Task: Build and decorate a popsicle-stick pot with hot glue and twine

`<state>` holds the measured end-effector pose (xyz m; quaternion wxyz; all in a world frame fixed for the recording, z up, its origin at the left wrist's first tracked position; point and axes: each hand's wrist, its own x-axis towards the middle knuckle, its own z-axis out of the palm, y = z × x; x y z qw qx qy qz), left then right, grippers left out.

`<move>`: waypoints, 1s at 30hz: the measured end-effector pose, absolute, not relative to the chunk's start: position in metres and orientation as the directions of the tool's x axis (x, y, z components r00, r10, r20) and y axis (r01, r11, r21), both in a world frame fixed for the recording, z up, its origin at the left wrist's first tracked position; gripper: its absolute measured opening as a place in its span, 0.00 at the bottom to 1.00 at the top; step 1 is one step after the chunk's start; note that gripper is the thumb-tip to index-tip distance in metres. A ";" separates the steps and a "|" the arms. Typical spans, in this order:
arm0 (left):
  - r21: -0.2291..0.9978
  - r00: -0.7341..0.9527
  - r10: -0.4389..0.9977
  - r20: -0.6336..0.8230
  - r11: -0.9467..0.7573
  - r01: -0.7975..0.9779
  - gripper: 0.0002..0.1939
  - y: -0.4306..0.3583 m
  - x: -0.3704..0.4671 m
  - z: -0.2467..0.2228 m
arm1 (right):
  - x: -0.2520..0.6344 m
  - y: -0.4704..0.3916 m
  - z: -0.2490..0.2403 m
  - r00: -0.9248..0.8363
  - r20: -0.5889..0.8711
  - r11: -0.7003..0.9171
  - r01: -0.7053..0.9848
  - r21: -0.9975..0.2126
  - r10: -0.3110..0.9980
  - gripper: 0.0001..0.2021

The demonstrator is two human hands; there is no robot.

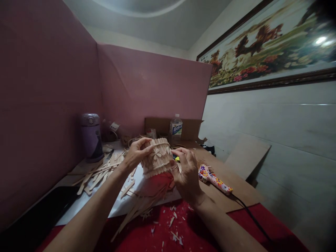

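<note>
A round pot made of upright wooden craft sticks (pixel 154 165) is held up above the table. Two bands of twisted cord run around it, and a pale flower with several petals (pixel 156 154) sits on its front. My left hand (pixel 137 154) is closed on its upper left side, thumb in front. At the right side is my right hand (pixel 186 171), fingers bent and thumb against the pot. By those fingertips a small pale petal-like piece (pixel 168 150) shows, and I cannot tell whether it is pinched or stuck on.
Loose craft sticks (pixel 105 172) lie heaped on white paper at left, near a purple flask (pixel 91 138). A flower-patterned glue gun (pixel 214 179) with a black cord rests at right. A labelled bottle (pixel 176 127) stands behind. Wood scraps litter the red cloth (pixel 189 227).
</note>
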<state>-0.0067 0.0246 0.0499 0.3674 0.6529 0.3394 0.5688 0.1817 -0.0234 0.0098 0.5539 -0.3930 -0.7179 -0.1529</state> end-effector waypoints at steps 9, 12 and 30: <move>0.861 0.102 0.860 0.501 -0.507 0.043 0.25 0.024 -0.008 0.051 | 0.178 -0.017 -0.001 -0.164 0.878 0.655 0.729 -0.199 0.449 0.26; 0.875 0.074 0.872 0.484 -0.484 -0.017 0.26 0.025 -0.008 0.049 | 0.177 -0.018 -0.003 -0.194 0.874 0.669 0.722 -0.180 0.445 0.27; 0.848 0.063 0.846 0.530 -0.530 -0.004 0.19 0.019 0.000 0.052 | 0.173 -0.022 0.003 -0.265 0.892 0.643 0.765 -0.037 0.367 0.23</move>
